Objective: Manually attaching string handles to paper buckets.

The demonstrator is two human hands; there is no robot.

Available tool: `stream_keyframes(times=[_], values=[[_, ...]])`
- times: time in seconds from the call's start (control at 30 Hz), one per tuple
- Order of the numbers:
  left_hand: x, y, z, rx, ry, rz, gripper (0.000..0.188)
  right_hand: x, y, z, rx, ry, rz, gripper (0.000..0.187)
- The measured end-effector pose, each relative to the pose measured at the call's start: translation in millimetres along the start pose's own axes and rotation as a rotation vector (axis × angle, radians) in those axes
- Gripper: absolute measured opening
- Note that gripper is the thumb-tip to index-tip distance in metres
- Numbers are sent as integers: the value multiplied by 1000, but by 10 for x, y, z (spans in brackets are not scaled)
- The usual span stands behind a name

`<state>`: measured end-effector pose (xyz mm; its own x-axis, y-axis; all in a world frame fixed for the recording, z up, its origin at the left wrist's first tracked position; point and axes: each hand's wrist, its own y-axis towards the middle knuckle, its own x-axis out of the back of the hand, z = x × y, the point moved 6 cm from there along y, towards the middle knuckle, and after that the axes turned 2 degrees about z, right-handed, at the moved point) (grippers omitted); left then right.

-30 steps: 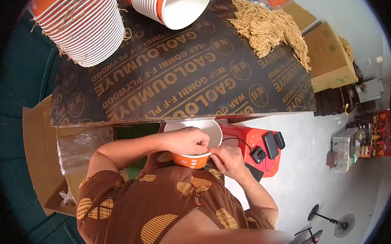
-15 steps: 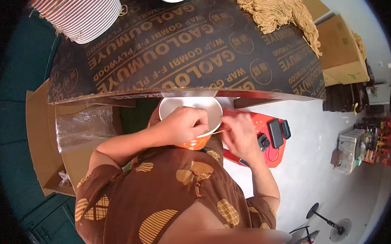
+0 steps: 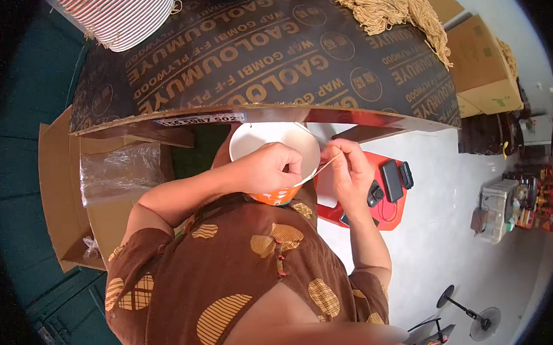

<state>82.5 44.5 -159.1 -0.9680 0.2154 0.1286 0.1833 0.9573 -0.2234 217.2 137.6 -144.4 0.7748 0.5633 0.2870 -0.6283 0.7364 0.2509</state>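
A paper bucket (image 3: 269, 136), white inside and orange outside, sits in my lap just under the table edge. My left hand (image 3: 273, 166) grips its near rim, fingers curled over into the bucket. To the right of the rim, my right hand (image 3: 352, 172) pinches a thin tan cord (image 3: 327, 165) between thumb and fingertips. The cord stretches taut from the bucket's right rim to those fingers. Where its other end sits is hidden by my left hand.
On the dark printed board table (image 3: 222, 70) stand a stack of paper buckets (image 3: 125, 22) and a heap of tan cords (image 3: 386, 7). A red stool (image 3: 392, 213) holds black devices at the right. An open cardboard box (image 3: 64, 182) is at the left.
My right hand has risen slightly and drawn the cord up and right from the rim. My left hand stays on the bucket, which has shifted a little right and up in view.
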Motion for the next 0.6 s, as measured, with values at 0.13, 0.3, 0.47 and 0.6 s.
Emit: stream_keyframes(times=[0.13, 0.3, 0.47, 0.6], values=[[-83, -25, -114, -25, 108, -4, 10, -40, -94, 102, 130, 12, 99, 9], [-121, 49, -89, -19, 60, 18, 12, -12, -217, 46, -46, 355, 24, 12], [-139, 176, -4, 40, -110, 44, 17, -25, -181, -99, -303, 641, -23, 18], [-133, 249, 71, -7, -225, 116, 17, -46, -168, -136, -340, 686, -29, 18]])
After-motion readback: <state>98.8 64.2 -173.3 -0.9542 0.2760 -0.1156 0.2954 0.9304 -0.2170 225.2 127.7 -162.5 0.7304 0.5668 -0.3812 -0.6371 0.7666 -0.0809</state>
